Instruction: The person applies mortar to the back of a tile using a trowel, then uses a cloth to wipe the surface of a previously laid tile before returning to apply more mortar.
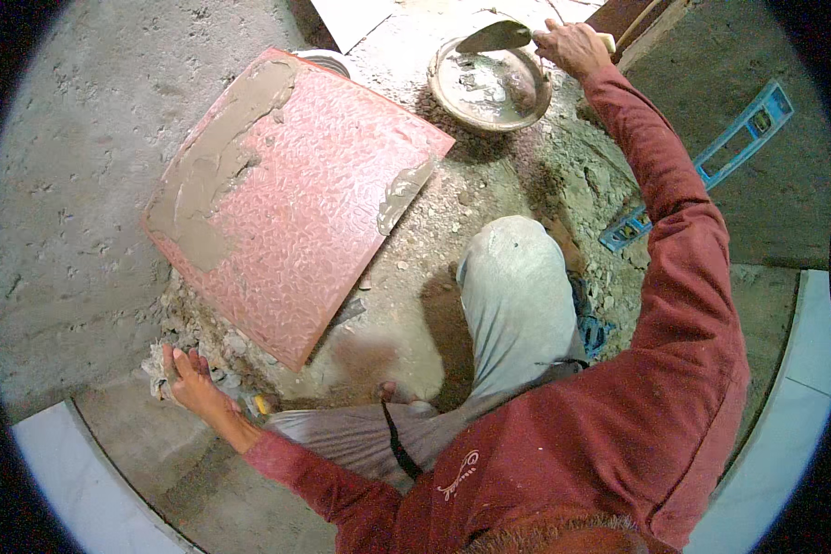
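Observation:
My right hand is closed around the handle of a trowel, whose mortar-coated blade lies over the far rim of a round mortar pan. Wet grey mortar and a pale, shiny patch show inside the pan. To the left a large square reddish tile rests with its textured face up. Mortar is spread along its left side, with a smaller smear at its right corner. Below the tile, my left hand has its fingers extended, next to a crumpled greyish-white piece; whether they touch is unclear.
A blue spirit level slants against the rough wall at right. Rubble and loose mortar cover the ground around my raised knee. A bare cement wall stands at left. White tiles edge both lower sides, and a white board lies at the back.

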### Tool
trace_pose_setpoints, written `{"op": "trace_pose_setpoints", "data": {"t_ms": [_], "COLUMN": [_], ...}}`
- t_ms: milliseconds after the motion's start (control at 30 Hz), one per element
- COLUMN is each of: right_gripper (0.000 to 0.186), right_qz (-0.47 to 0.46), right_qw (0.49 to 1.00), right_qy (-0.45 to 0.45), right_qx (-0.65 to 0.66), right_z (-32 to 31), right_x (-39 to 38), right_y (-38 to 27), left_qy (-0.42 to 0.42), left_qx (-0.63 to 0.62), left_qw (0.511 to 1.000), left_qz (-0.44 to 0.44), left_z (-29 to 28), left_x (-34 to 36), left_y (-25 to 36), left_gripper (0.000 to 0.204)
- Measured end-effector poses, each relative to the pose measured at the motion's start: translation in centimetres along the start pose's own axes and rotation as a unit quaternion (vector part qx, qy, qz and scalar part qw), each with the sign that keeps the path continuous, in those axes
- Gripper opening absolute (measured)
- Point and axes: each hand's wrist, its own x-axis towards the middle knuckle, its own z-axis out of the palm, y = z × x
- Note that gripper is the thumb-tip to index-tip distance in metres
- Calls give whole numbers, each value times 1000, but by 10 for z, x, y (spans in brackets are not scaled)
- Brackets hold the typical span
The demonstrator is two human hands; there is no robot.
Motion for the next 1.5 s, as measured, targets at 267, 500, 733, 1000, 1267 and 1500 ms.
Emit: {"op": "trace_pose_setpoints", "data": {"t_ms": [267,500,733,1000,1267,1500], "right_gripper": [20,23,16,22,9,16], "right_qz": [-69,-73,-62,-192,-235,-253], "right_qw": [996,993,998,968,955,966], "right_qy": [-56,-88,-1,-36,35,-3], "right_qx": [-9,32,2,-160,-179,-60], "right_z": [-57,-33,-28,-66,38,30], "right_x": [-18,-29,-16,-7,-16,-8], "right_y": [17,14,26,38,-15,17], "left_qy": [-13,-43,-41,-149,-170,-163], "left_qx": [-11,8,7,93,109,125], "left_qw": [995,997,993,975,973,972], "left_qz": [-97,-61,-108,-136,-110,-118], "left_z": [11,9,22,32,37,26], "left_x": [-34,-18,-40,-48,-51,-50], "left_y": [-16,-30,-11,-21,-20,-18], "left_gripper": [45,46,49,54,61,66]}}
